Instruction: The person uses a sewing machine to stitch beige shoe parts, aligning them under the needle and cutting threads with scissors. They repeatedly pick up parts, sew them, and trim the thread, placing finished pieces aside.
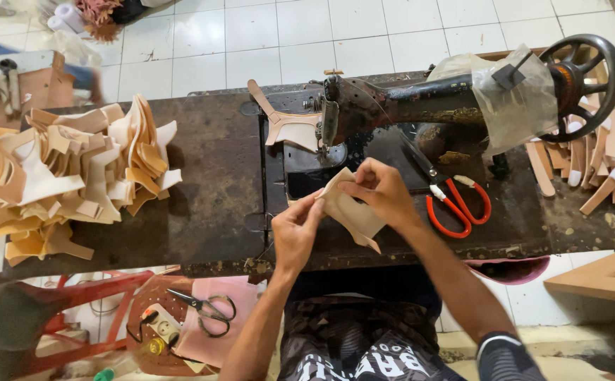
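We hold a tan cut piece (350, 212) up between both hands, just over the dark worktop (209, 183) and in front of the sewing machine (406, 106). Our left hand (295, 233) pinches its left corner. Our right hand (381, 192) pinches its top edge. It looks thin, light and bendy, so we think the edges are the best place to hold. Red scissors (455, 201) lie near our right hand. A pile (75, 176) of such pieces sits far left.

bright, even daylight washes the white floor tiles (364, 32) near glare at the top, while the dark table (216, 183) stays dull. soft shadows lie right of the leather pile (75, 176). edges bend and blur slightly.
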{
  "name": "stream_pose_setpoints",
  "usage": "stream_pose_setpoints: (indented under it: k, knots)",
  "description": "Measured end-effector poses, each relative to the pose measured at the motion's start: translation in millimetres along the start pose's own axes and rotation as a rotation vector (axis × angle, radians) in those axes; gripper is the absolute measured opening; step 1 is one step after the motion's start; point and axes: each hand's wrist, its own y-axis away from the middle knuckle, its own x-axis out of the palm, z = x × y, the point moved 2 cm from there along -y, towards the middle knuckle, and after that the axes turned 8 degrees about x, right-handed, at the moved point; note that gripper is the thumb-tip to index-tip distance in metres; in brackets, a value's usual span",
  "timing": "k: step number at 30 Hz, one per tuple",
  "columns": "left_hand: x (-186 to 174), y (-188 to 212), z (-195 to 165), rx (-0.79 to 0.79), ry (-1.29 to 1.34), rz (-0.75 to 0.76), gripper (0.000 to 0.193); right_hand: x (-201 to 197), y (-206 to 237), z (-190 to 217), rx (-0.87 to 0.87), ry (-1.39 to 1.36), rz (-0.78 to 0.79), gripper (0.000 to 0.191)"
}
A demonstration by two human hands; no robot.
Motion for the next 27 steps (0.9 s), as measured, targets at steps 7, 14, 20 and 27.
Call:
stream_pose_setpoints:
  k: [7,14,20,27]
  knots:
    - [-12,-42,-21,0.687,-0.745,0.448,0.017,-4,-51,15,-0.233,0.458,0.17,0.029]
    - [-10,-48,-4,0.844,-0.758,0.464,0.019,-19,-45,26,-0.451,0.583,0.16,0.036]
    - [-8,-46,4,0.857,-0.792,0.481,0.02,-17,-44,29,-0.435,0.705,0.168,0.032]
    - [-4,-47,2,0.847,-0.854,0.519,0.029,-19,-43,20,-0.423,0.703,0.15,0.031]
